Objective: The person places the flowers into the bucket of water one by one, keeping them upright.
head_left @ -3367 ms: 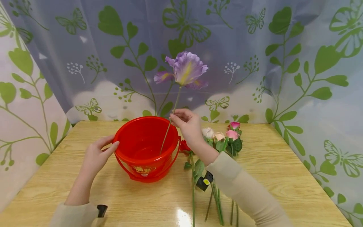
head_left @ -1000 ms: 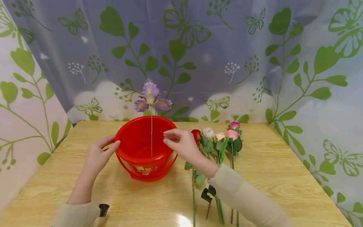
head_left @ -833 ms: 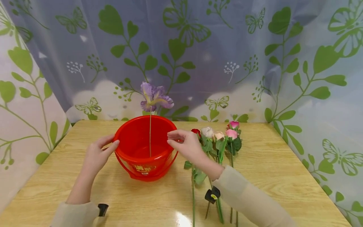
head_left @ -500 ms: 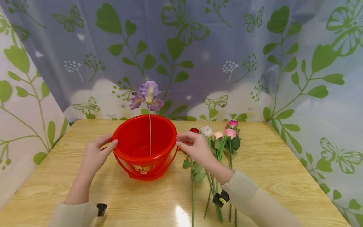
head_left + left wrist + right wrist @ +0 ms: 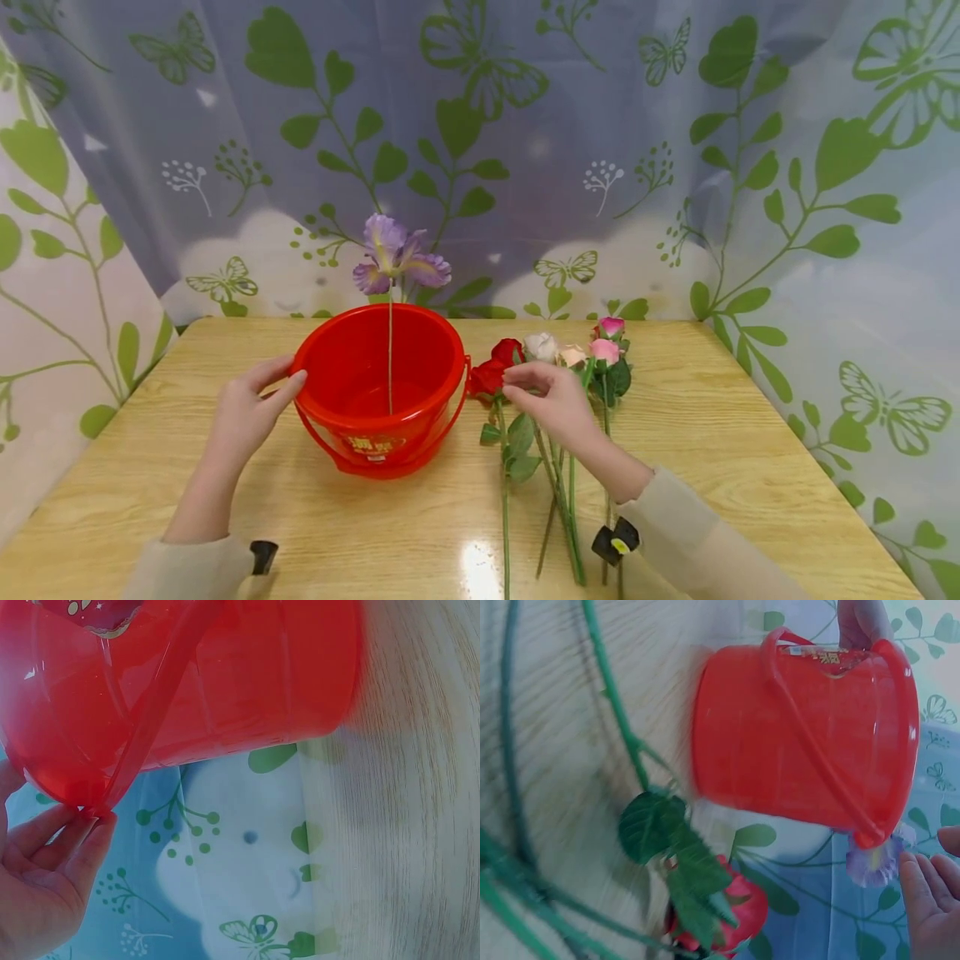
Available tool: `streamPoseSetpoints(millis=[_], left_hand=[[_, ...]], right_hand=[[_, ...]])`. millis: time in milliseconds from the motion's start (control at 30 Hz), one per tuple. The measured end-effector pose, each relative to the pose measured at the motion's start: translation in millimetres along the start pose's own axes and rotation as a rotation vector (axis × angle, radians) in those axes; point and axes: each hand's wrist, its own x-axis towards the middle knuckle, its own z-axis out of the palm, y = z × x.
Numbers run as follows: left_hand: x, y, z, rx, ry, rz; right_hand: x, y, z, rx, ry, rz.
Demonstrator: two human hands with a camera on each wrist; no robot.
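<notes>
A red plastic bucket (image 5: pixel 420 450) stands on the table, and a purple iris (image 5: pixel 393 254) rises from it, its thin stem leaning against the front rim. My left hand (image 5: pixel 243 412) holds the bucket's left rim; the left wrist view has its fingertips at the handle joint. To the right of the bucket lie two red roses (image 5: pixel 489 377). My right hand (image 5: pixel 558 408) hovers by them, thumb and fingers apart and holding nothing. In the right wrist view a red rose (image 5: pixel 742 900) with leaves lies below the bucket, away from the fingers.
Beside the red roses lie a white rose (image 5: pixel 540 347), a peach rose (image 5: pixel 572 356) and pink roses (image 5: pixel 604 351), their green stems (image 5: pixel 573 517) crossing toward the table's front. A patterned curtain (image 5: pixel 525 167) hangs behind the wooden table (image 5: pixel 735 450).
My right hand put the iris into the bucket, let go of it and moved right, over to the roses. The iris head sways slightly. My left hand stays at the rim.
</notes>
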Motion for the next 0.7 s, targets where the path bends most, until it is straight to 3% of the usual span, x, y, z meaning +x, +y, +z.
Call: streamPoseSetpoints(millis=[400, 700], left_hand=[[-0.4, -0.2, -0.8, 0.007, -0.017, -0.013], [-0.5, 1.4, -0.4, 0.012, -0.016, -0.018]], right_hand=[[-13, 23, -22, 0.027, 0.03, 0.093], [-24, 35, -38, 0.028, 0.041, 0.114]])
